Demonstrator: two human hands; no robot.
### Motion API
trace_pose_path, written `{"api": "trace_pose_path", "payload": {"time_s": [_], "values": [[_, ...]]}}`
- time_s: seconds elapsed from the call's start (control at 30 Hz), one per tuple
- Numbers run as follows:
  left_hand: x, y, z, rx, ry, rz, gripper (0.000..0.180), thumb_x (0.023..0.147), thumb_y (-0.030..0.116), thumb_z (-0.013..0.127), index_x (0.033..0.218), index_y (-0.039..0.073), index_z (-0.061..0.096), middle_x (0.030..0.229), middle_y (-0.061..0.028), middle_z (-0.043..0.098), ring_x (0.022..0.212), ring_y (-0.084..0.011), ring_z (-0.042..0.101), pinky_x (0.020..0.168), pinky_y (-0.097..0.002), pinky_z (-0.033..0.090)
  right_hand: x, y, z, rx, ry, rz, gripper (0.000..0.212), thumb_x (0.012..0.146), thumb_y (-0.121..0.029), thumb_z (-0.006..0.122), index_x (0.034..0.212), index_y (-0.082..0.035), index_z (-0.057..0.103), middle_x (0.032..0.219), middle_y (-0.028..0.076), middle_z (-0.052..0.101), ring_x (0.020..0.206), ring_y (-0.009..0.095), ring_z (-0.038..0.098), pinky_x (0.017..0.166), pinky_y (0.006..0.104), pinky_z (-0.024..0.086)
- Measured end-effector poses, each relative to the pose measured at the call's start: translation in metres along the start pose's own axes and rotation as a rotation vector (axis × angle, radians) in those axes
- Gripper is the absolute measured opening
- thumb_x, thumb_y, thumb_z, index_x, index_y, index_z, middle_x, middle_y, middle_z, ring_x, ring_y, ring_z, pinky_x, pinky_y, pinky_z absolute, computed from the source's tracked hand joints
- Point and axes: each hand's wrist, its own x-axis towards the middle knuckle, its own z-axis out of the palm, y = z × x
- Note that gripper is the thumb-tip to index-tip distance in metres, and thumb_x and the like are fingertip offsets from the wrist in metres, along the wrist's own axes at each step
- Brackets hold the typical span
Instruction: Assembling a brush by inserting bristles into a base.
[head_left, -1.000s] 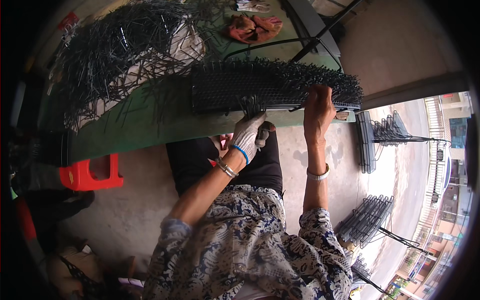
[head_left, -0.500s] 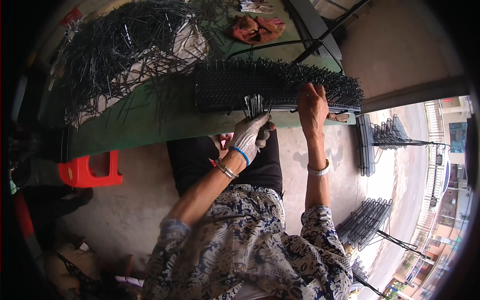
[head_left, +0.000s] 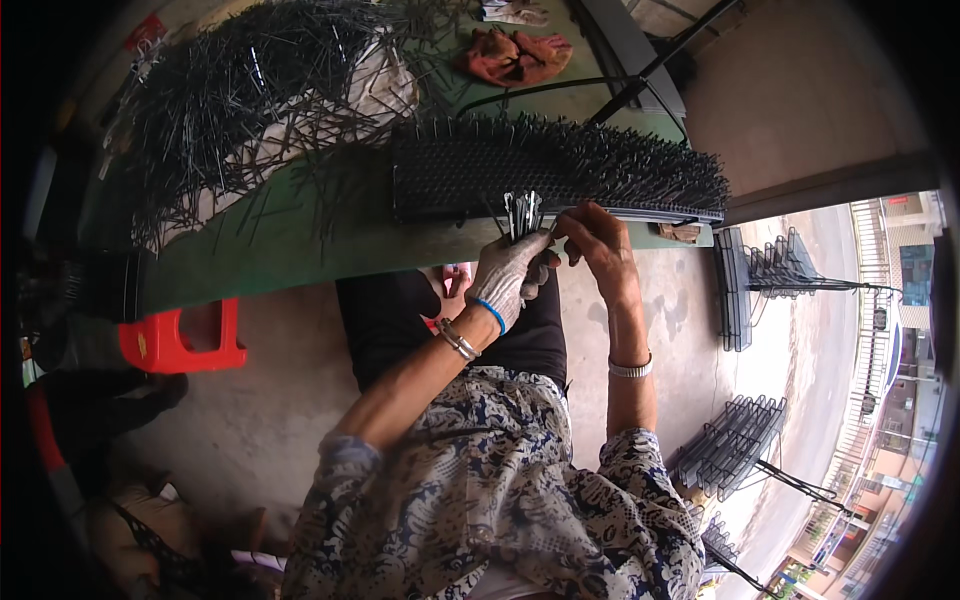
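Observation:
My left hand (head_left: 508,272), in a pale knitted glove with a blue cuff, is closed round a bundle of thin metal rods (head_left: 523,212) whose shiny ends fan upward. Just to its right is my bare right hand (head_left: 604,255), thumb and fingertips drawn together close to the bundle. Whatever sits in that pinch is too small to make out. Both hands are at the near side of a long black block (head_left: 455,180) with rows of small holes. Dark rods (head_left: 640,168) stand upright in it, densely along its far side and right part.
A large heap of loose dark rods (head_left: 250,90) lies on pale cloth (head_left: 385,88) at the green table's (head_left: 290,265) far left. Behind the block are a reddish glove (head_left: 518,60) and a black metal bar. A red stool (head_left: 235,345) and black wire racks (head_left: 735,295) flank me.
My right hand has come away from the standing rods, moving left and nearer to me, beside the bundle. My left hand with the bundle has shifted slightly right.

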Motion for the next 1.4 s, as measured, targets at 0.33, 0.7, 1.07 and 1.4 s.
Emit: {"api": "trace_pose_path", "payload": {"time_s": [0.33,0.7,1.07,1.4], "values": [[0.003,0.003,0.005,0.201,0.020,-0.006,0.018,0.091,0.023,0.065,0.088,0.005,0.066,0.069,-0.0069,0.067,0.044,-0.0041,0.049,0.035,-0.0177,0.029,-0.005,-0.005,-0.009,0.096,0.112,0.051,0.015,0.095,-0.014,0.060,0.089,-0.001,0.061,0.083,0.006,0.068,0.057,0.007,0.052,0.055,0.0224,0.043],[0.021,-0.001,-0.017,0.138,0.095,-0.024,0.017,0.091,0.023,0.067,0.095,0.006,0.066,0.076,-0.0060,0.069,0.050,-0.0067,0.057,0.035,-0.0169,0.037,0.007,-0.016,-0.015,-0.350,0.690,-0.217,0.007,0.095,-0.009,0.058,0.096,-0.002,0.062,0.074,0.004,0.065,0.056,0.007,0.057,0.051,0.0230,0.044],[0.012,0.006,-0.017,0.131,0.050,-0.037,0.016,0.092,0.025,0.065,0.089,0.009,0.063,0.067,-0.0011,0.061,0.050,-0.0061,0.055,0.036,-0.0177,0.035,0.022,0.011,-0.018,-0.575,0.584,-0.340,0.007,0.092,-0.007,0.061,0.098,-0.006,0.063,0.075,0.004,0.062,0.062,0.011,0.057,0.057,0.0263,0.045],[0.009,0.004,-0.018,0.125,0.026,-0.033,0.019,0.092,0.028,0.066,0.082,0.012,0.061,0.062,0.0021,0.055,0.039,-0.0035,0.042,0.031,-0.0195,0.026,0.015,0.000,-0.007,-0.918,0.548,-0.311,0.013,0.091,-0.015,0.061,0.103,-0.010,0.064,0.086,0.008,0.061,0.075,0.024,0.060,0.066,0.0378,0.048]]}}
